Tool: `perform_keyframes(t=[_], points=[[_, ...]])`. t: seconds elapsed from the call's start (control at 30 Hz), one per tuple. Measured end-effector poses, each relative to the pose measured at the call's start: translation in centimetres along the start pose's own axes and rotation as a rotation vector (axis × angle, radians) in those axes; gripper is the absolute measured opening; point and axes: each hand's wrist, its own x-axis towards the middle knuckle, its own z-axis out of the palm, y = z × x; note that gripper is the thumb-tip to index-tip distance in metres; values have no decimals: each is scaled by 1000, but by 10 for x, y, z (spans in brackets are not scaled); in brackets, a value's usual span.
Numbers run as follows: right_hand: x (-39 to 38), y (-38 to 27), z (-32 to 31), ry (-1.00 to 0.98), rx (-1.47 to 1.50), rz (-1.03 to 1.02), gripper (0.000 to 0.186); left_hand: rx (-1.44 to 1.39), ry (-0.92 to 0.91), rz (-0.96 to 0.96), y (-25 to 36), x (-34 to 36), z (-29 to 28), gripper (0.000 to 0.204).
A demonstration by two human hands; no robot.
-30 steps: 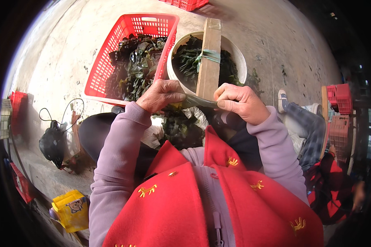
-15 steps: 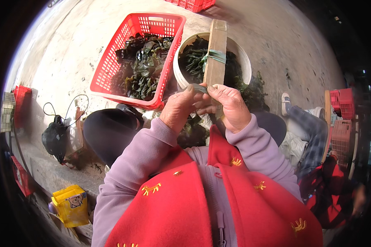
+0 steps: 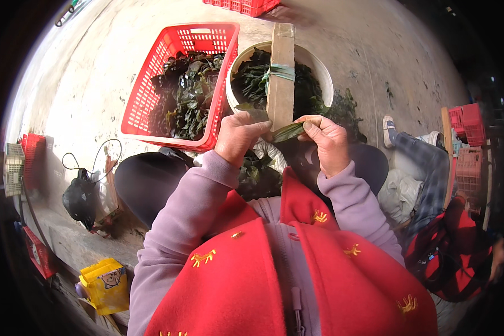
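Observation:
My left hand [image 3: 238, 137] and my right hand [image 3: 326, 140] pinch a flat dark-green seaweed blade [image 3: 287, 132], stretched between them below the end of a wooden board [image 3: 281, 67]. The board lies across a white bucket [image 3: 325, 78] of seaweed and has pale green cord wound round it. Left of the bucket stands a red slatted basket [image 3: 137, 106] holding heaped seaweed [image 3: 190, 98]. More seaweed [image 3: 257, 179] lies beneath my hands, between my dark-trousered legs.
A person [image 3: 420, 179] in checked trousers sits at my right, beside stacked red crates [image 3: 467, 173]. At the left are a black bag [image 3: 78, 199], red crates [image 3: 33, 162] and a yellow bag [image 3: 103, 285]. Another red crate [image 3: 241, 5] stands at the back.
Half a second ago my hands were close together on the blade; now they are farther apart, the left moved left and the right slightly up and right, with the blade drawn between them.

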Motion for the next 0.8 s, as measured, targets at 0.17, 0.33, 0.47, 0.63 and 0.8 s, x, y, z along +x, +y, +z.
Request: perform_keyframes(t=[0.17,0.33,0.47,0.63,0.8], points=[[24,0,9,-345,-84,-395,10,363,-249,70,12,-8,21,5],[23,9,28,-266,315,32,19,265,-147,18,18,-16,24,3],[17,15,34,51,210,261,16,478,41,331,11,-20,20,3],[17,14,26,-151,456,297,17,807,23,665,10,-19,7,21],[18,14,23,-404,555,482,21,617,-211,553,11,-13,1,31]])
